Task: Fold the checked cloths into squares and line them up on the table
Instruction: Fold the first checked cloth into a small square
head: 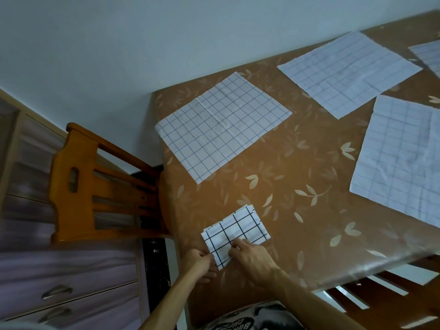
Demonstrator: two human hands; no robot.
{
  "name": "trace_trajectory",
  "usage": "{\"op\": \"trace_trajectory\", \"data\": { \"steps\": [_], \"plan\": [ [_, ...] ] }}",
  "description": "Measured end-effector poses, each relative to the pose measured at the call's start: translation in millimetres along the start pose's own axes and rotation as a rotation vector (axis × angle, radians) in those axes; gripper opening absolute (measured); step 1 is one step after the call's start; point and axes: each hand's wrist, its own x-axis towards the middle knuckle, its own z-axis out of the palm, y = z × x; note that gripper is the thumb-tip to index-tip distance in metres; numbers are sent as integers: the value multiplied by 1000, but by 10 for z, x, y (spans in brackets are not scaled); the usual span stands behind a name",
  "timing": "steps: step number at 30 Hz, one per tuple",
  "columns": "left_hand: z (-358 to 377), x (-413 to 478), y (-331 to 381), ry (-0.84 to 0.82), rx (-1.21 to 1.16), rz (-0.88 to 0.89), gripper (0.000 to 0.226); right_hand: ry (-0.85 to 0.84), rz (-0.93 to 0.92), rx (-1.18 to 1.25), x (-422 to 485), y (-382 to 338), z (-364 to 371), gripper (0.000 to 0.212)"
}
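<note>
Brown leaf-printed covering under a glossy clear sheet spreads over the table (292, 177) in front of me. Both my forearms reach up from the bottom of the view toward its near left corner, wrists close together.

My left hand (198, 263) is curled, knuckles up, and its fingertips pinch the near left edge of the folded cloth (238, 231). My right hand (253, 259) lies palm down just beside it. Its forefinger and thumb are bent and nip the cloth's near edge, with the other fingers tucked under. Both grips are narrow and closed on fabric.

The folded cloth is white with dark check lines. It is a small layered rectangle lying flat on the table by that near left corner, and its far right edge shows the layers slightly out of step.

Beyond it, well apart, a first flat cloth (221, 129) lies spread open. It is white with thin blue checks and crease lines cross its middle. A second flat cloth (345, 72) lies farther right, by the table's far edge. A third flat cloth (400, 160) covers the right side, nearer me than the second. A sliver of a fourth cloth (428, 55) shows at the right border.

Left of the table a wooden chair (95, 186) stands tight against its side. A chest of drawers (59, 282) stands beside the chair and a pale wall (119, 55) lies beyond.
</note>
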Motion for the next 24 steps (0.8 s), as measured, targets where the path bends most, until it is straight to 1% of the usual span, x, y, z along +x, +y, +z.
{"op": "trace_trajectory", "data": {
  "steps": [2, 4, 6, 7, 8, 10, 11, 13, 14, 15, 17, 20, 22, 24],
  "plan": [
    [-18, 17, -50, -10, -38, 3, 31, 41, 1, 23, -47, 38, -14, 14],
    [-39, 62, -98, -1, -70, 51, 29, 82, 9, 85, -112, 86, -54, 18],
    [-73, 103, -138, 29, -109, 162, 18, 127, 31, 185, -182, 114, -155, 18],
    [-103, 127, -165, 62, -92, 251, 17, 139, 38, 247, -221, 126, -211, 17],
    [-139, 157, -204, 104, -30, 360, 26, 143, 31, 315, -263, 141, -264, 15],
    [-211, 192, -275, 146, 167, 576, 59, 141, -4, 440, -350, 176, -333, 12],
    [-231, 180, -286, 145, 242, 651, 72, 141, -9, 480, -392, 196, -351, 12],
    [-211, 126, -261, 127, 348, 756, 86, 145, 9, 525, -468, 241, -356, 13],
    [-184, 96, -228, 111, 386, 788, 86, 143, 25, 542, -498, 260, -349, 13],
    [-152, 77, -198, 93, 412, 816, 81, 139, 42, 553, -524, 276, -340, 13],
    [-93, 61, -159, 68, 495, 867, 64, 133, 87, 550, -573, 301, -309, 19],
    [-9, 103, -198, 135, 606, 979, 37, 138, 178, 431, -622, 323, -235, 33],
    [38, 115, -246, 172, 633, 1002, 33, 154, 223, 365, -629, 327, -192, 34],
    [58, 101, -266, 167, 658, 1029, 33, 154, 233, 309, -623, 337, -155, 36]
  ]
}}
